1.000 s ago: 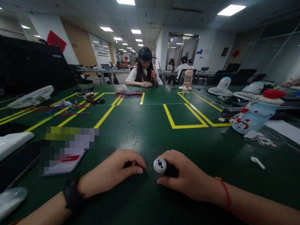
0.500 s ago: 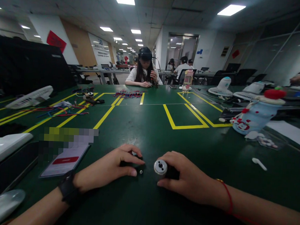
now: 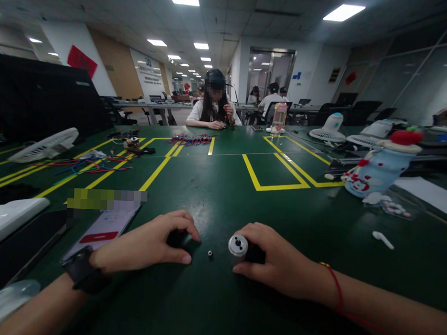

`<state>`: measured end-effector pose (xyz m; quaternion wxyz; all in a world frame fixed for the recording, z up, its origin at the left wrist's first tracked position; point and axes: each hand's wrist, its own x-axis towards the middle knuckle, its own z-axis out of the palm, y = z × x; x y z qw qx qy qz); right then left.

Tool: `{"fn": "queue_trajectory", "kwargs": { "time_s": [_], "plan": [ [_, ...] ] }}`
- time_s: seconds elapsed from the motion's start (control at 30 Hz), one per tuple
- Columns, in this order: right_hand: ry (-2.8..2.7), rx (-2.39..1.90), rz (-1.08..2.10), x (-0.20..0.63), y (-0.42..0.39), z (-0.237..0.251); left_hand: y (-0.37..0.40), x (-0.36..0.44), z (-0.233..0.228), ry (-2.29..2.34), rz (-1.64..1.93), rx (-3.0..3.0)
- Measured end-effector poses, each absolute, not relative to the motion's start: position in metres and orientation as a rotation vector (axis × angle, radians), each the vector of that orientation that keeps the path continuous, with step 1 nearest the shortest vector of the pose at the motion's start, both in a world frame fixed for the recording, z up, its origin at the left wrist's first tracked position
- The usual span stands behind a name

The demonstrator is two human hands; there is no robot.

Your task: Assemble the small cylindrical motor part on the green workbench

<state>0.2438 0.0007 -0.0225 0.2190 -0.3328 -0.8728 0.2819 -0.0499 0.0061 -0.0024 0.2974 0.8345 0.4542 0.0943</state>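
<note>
My right hand [image 3: 266,256] is wrapped round a silver cylindrical motor [image 3: 238,246], whose round end face with a central hole and smaller holes points up toward me. Between my hands a tiny metal ring-like part [image 3: 210,254] rests on the green table [image 3: 199,300]. Its exact kind is too small to make out. To the left of that part, my left hand [image 3: 168,239] hovers low with thumb and fingers apart and nothing between them. A phone [image 3: 110,226] lies partly hidden behind my left wrist.
Coloured wires [image 3: 93,166] and a white fan [image 3: 44,145] are on the left. A blue bottle [image 3: 381,167] and a white earbud [image 3: 383,239] lie to the right. Across the table sits a person [image 3: 213,105], near a wire bundle [image 3: 191,140].
My left hand has moved left, away from the tiny metal part, and its fingers have drawn back from it. My right hand stays nearly still with the motor.
</note>
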Motion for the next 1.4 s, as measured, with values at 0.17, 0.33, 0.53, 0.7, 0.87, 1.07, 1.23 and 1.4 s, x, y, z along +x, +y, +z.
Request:
{"fn": "queue_trajectory", "kwargs": {
  "time_s": [0.17,0.33,0.53,0.7,0.87,1.07,1.23,1.4],
  "plan": [
    [-2.422,-0.936,0.751,0.241,0.0,-0.023,-0.006,-0.02,-0.008,1.14,0.412,2.234],
    [-2.437,-0.936,0.696,0.235,0.001,-0.023,-0.011,-0.003,-0.001,1.182,0.754,2.168],
    [-2.474,-0.966,0.579,0.231,0.003,-0.026,-0.019,0.02,0.006,1.166,0.812,2.2],
    [-2.487,-0.954,0.586,0.238,0.004,-0.026,-0.019,0.029,0.005,1.18,0.861,2.19],
    [-2.482,-0.956,0.576,0.24,0.005,-0.025,-0.02,0.031,0.008,1.182,0.891,2.215],
    [-2.475,-0.958,0.573,0.241,0.0,-0.023,-0.021,0.031,0.01,1.184,0.843,2.192],
    [-2.475,-0.949,0.54,0.239,-0.006,-0.019,-0.024,0.031,0.018,1.19,0.776,2.159],
    [-2.477,-0.933,0.492,0.242,-0.005,-0.017,-0.029,0.032,0.017,1.126,0.714,2.124]
  ]
}}
